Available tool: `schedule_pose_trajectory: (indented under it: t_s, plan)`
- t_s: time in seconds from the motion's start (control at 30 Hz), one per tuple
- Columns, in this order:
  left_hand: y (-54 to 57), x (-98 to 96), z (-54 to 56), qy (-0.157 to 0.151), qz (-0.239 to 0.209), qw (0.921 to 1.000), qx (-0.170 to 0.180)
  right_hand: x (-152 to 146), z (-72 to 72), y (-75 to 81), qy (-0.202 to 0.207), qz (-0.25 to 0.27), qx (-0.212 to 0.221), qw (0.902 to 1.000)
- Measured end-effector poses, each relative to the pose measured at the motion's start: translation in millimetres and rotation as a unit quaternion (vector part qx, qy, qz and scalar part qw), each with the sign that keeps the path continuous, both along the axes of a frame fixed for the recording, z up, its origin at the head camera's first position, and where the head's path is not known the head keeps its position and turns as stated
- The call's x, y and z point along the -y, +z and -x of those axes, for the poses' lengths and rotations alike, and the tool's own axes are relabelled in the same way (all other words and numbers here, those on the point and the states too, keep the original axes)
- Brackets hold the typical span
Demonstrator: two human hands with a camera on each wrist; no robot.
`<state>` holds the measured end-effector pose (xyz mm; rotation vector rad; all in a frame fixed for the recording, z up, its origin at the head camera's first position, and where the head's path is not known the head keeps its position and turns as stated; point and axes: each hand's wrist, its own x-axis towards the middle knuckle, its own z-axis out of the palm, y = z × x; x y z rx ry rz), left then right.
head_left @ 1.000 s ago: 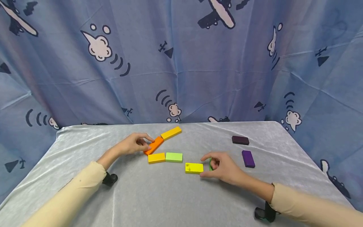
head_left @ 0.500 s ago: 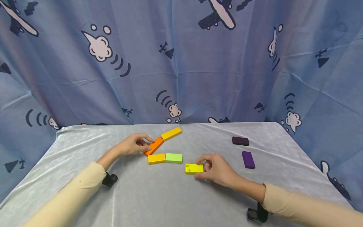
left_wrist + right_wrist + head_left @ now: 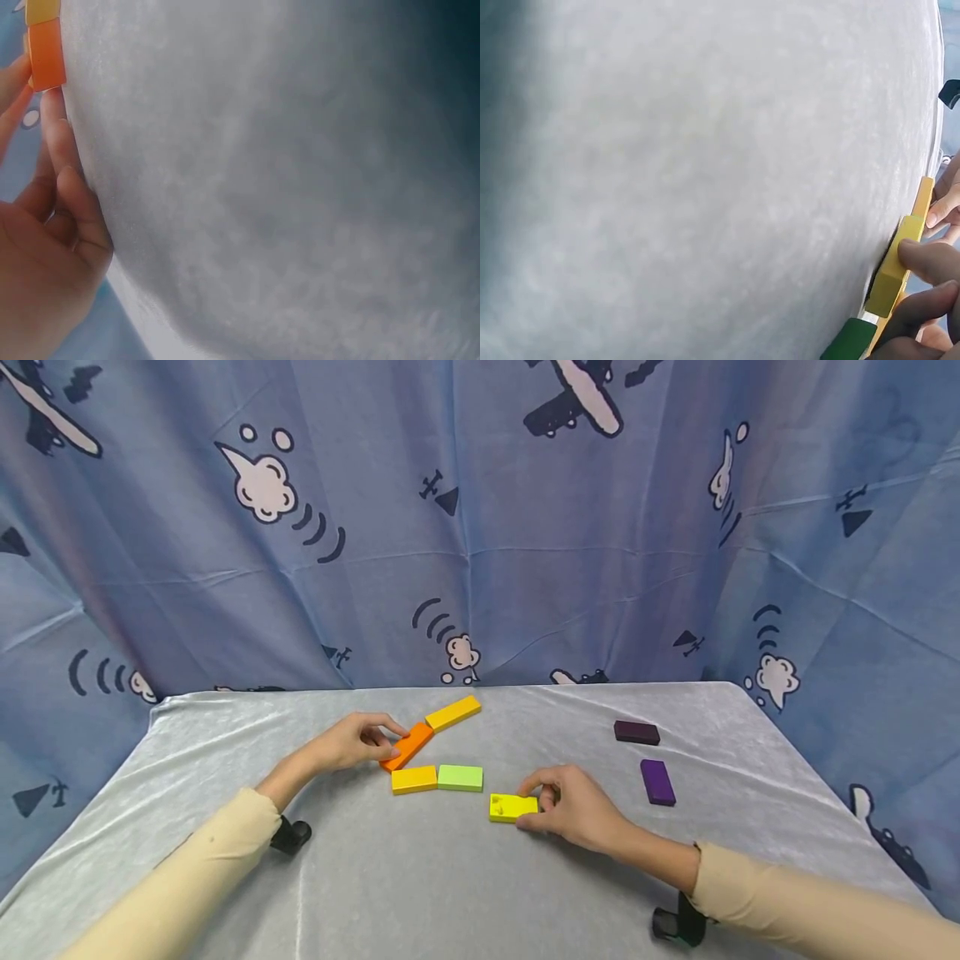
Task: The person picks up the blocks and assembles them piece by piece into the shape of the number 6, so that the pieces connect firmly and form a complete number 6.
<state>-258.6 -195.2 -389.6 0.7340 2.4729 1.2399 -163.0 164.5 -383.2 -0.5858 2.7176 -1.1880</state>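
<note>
In the head view my left hand (image 3: 352, 742) pinches an orange block (image 3: 415, 743) between thumb and fingers at its near end. An amber block (image 3: 453, 713) continues from the orange block's far end. My right hand (image 3: 577, 806) pinches the right end of a bright yellow block (image 3: 508, 808), which lies flat on the cloth with small marks on its top. Left of it lie a light green block (image 3: 461, 778) and a yellow-orange block (image 3: 414, 779), end to end. The right wrist view shows a dark green block (image 3: 850, 340) near the yellow one; the right hand hides it in the head view.
Farther right lie a purple block (image 3: 657, 782) and a dark maroon block (image 3: 637, 732). A pale grey cloth (image 3: 390, 885) covers the table. Behind the table's far edge hangs a blue curtain (image 3: 375, 610) with airplane prints.
My right hand has moved slightly left and taken hold of the yellow block's right end. The left hand keeps its grip on the orange block.
</note>
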Motion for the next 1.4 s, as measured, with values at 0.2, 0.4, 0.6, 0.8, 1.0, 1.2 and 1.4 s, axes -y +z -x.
schedule_pose_trajectory:
  t_s: [0.2,0.4,0.6,0.8,1.0,1.2,1.4]
  plan:
    - [-0.3,1.0,-0.5,-0.003,-0.001,1.0000,-0.004,-8.7,-3.2,3.9,0.029,0.033,0.012,0.9989]
    - [-0.8,0.6,-0.1,0.000,0.001,1.0000,-0.005,-26.0,-11.8,7.4,0.047,0.064,0.018,0.9967]
    - [-2.2,1.2,0.9,-0.001,0.000,1.0000,-0.002,-44.3,-21.6,5.6,0.055,0.068,0.007,0.9962]
    - [-2.5,1.9,1.8,0.000,0.004,1.0000,-0.007,-54.1,-27.2,2.6,0.068,0.070,0.017,0.9951]
    - [-2.6,1.0,2.9,0.000,0.005,1.0000,-0.005,-63.1,-31.6,0.7,0.060,0.064,0.031,0.9957]
    - [-3.5,0.2,4.3,-0.004,0.000,1.0000,-0.008,-69.0,-30.8,-0.3,0.060,0.074,0.038,0.9948]
    - [-3.7,1.0,3.8,-0.005,0.001,1.0000,-0.004,-72.4,-15.7,4.4,0.007,0.053,-0.002,0.9986]
